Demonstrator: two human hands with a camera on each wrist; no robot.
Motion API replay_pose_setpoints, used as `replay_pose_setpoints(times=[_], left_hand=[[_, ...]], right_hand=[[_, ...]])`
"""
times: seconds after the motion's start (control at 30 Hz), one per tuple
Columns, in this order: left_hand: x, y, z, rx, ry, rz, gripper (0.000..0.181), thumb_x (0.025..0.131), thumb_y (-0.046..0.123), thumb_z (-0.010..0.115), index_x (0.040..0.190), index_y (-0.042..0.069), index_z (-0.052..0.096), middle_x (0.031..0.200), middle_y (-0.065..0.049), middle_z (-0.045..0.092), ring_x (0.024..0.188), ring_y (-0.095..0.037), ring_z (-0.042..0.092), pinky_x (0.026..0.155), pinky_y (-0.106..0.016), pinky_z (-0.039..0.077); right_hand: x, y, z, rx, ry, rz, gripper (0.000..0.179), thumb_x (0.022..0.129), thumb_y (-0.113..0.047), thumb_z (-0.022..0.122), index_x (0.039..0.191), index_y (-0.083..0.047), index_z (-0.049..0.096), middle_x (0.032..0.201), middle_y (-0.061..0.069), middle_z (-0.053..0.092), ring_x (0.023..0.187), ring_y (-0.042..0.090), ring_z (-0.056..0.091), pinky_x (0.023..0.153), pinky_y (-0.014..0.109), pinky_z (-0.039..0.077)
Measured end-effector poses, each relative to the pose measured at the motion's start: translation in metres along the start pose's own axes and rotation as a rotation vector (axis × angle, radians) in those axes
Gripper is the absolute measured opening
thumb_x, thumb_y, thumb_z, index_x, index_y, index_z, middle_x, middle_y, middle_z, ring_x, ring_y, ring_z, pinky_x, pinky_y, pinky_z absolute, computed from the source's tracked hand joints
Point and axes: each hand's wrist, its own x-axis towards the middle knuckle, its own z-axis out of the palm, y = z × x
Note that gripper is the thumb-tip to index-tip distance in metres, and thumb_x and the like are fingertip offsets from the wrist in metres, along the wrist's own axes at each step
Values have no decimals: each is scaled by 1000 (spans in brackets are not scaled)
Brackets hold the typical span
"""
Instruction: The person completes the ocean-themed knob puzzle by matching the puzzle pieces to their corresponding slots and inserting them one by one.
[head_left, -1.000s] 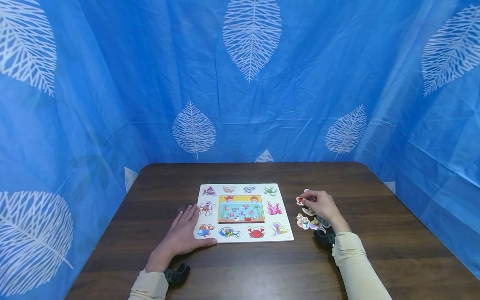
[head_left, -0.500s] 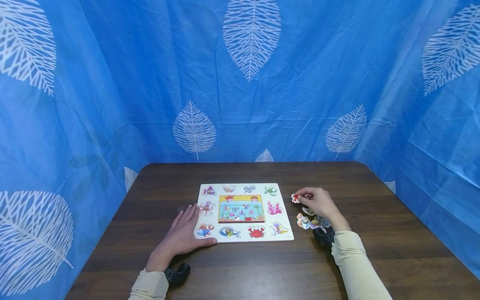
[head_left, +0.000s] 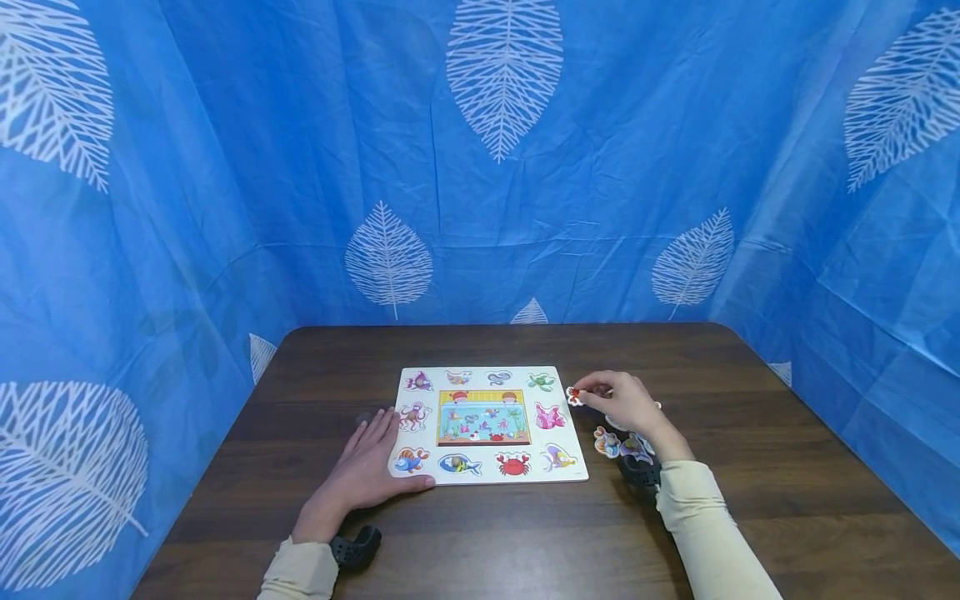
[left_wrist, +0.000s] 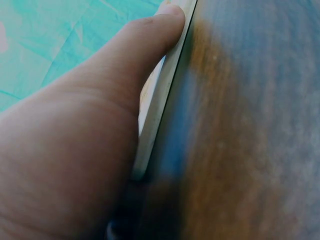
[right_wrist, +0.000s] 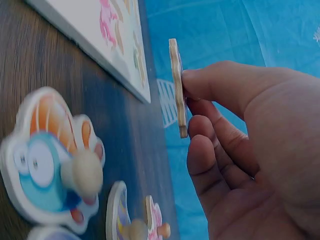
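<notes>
The head view shows the right hand farther left than a second ago: it was then among the loose pieces and now sits just beside the right edge of the puzzle board, near the far corner. Its grip is closed on a red puzzle piece, pinched between thumb and fingers, which has travelled left with it. In the right wrist view that piece is edge-on, well apart from a blue-and-orange piece with a round knob, lying on the tabletop. The other loose pieces lie partly under the right wrist. The left hand and the board have not shifted; that grip is relaxed, fingers stretched over the board's left side, the thumb touching its near edge.
</notes>
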Motion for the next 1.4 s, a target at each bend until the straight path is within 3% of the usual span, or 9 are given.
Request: replay_pose_setpoints(times=[0.63, 0.97, 1.4], left_hand=[[0, -1, -1, -5, 1, 2, 129, 75, 79, 70, 162, -3, 21, 171, -21, 16, 159, -40, 11, 128, -60, 9], [1, -1, -1, -9, 0, -1, 129, 75, 80, 70, 162, -2, 22, 171, -20, 16, 159, -39, 10, 128, -59, 7], [0, 0, -1, 0, 11, 16, 130, 75, 79, 71, 161, -4, 21, 171, -23, 17, 159, -40, 12, 128, -58, 9]], right_hand=[[2, -32, 14, 49, -75, -120, 13, 94, -15, 76, 107, -15, 79, 96, -4, 73, 79, 13, 59, 71, 26, 53], [1, -44, 18, 60, -146, -83, 12, 93, -21, 78, 104, -23, 80, 97, -8, 72, 77, 16, 55, 67, 26, 47], [1, -52, 30, 85, -254, -238, 10, 96, -18, 75, 105, -20, 79, 102, -7, 75, 80, 8, 57, 72, 25, 51]])
